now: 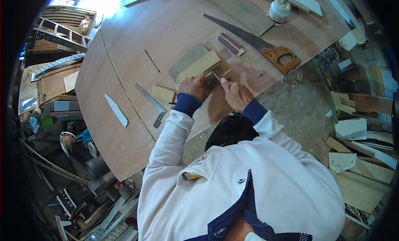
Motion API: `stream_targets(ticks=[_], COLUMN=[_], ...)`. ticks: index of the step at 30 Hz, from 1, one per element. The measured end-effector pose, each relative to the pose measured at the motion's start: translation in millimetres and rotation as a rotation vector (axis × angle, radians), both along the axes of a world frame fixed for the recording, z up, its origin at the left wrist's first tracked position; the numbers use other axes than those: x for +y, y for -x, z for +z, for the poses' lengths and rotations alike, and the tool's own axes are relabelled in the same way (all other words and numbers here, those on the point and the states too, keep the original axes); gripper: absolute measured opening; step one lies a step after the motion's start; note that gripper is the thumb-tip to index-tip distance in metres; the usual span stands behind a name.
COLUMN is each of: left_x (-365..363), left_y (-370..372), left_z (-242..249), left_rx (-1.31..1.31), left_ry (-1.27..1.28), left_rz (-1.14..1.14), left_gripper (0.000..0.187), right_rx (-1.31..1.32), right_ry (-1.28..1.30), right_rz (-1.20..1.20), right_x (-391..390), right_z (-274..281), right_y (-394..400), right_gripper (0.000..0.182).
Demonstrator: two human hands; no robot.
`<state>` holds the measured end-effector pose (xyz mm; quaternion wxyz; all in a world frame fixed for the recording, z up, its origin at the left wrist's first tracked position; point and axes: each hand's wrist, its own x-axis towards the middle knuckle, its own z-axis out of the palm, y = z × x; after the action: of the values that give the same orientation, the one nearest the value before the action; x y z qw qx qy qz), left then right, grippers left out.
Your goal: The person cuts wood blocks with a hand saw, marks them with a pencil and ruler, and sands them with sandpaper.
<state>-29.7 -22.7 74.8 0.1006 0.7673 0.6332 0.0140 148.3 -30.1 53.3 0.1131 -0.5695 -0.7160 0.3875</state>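
Observation:
My left hand point(194, 87) presses on the near end of a pale wooden strip point(199, 66), which lies beside a flat greyish board point(188, 58) on the wooden table. Its fingers are bent around a small piece of wood whose shape is mostly hidden. Just to the right, my right hand point(237, 94) is closed on a thin tool point(216, 77) with a reddish part, its tip at the wood near my left fingers. A short wooden block point(163, 93) lies left of my left hand. Wood shavings lie around the work.
A handsaw point(266, 46) and a sandpaper-wrapped block point(231, 44) lie to the right. Behind them stands a white glue pot point(279, 11). A metal square point(151, 105) and a pointed white strip point(116, 110) are on the left. Offcuts point(357, 183) pile up at the right.

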Motion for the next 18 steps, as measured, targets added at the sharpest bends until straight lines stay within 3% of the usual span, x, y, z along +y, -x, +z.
stream_targets(ticks=[2,4,7,10,13,18], left_x=[-2.7,-0.9,4.0,-0.3,-2.8,-3.4], left_y=[1.3,2.3,0.4,1.7,-1.8,-2.5], left_z=[-3.9,-4.3,-1.3,-4.3,-1.4,1.3], left_rx=[-0.008,-0.014,0.012,-0.017,0.004,-0.006], left_ry=[0.016,-0.004,-0.050,0.092,0.023,0.064], left_rz=[0.009,0.013,-0.025,0.007,0.014,0.020], left_gripper=[0.021,0.021,0.021,0.018,0.017,0.018], right_rx=[0.015,-0.026,0.038,0.011,0.034,0.031], right_ry=[-0.002,0.223,0.100,0.088,-0.046,0.064], right_rz=[-0.009,-0.107,-0.080,-0.050,-0.008,-0.082], right_x=[-8.1,3.7,-3.2,3.5,-1.2,-9.0], right_z=[-0.1,-1.8,6.9,-16.9,-9.7,-29.2], right_y=[2.9,5.6,-1.0,7.8,2.7,2.3], right_gripper=[0.059,0.067,0.066,0.066,0.066,0.063])
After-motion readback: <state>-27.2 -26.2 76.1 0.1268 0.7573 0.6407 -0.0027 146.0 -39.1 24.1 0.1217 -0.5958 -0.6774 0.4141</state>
